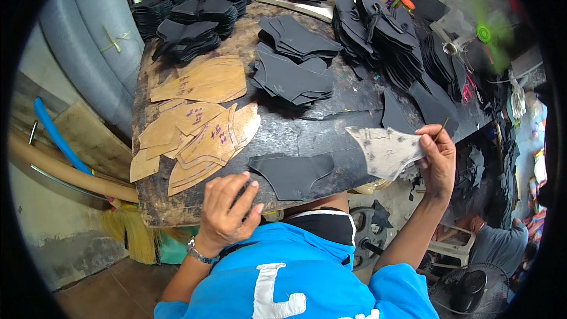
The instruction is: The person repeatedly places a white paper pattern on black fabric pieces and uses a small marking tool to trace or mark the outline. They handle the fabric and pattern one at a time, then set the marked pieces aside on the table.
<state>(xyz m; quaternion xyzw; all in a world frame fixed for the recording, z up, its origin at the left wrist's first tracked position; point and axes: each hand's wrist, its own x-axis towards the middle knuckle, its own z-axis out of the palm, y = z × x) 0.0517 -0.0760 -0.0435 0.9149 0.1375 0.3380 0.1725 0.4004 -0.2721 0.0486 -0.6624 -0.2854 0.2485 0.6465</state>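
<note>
Right hand (438, 159) raised, gripping grey piece (387, 150)

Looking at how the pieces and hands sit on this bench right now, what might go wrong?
The right hand pinches a grey pattern piece together with a thin pointed tool out past the table edge; either could drop. The black cut piece by the left hand lies at that edge and may slide off.

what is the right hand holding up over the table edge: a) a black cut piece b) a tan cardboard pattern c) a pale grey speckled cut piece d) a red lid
c: the right hand pinches a pale grey speckled cut piece along with a thin stick, while the black piece lies flat on the table and the tan patterns lie to the left.
</note>
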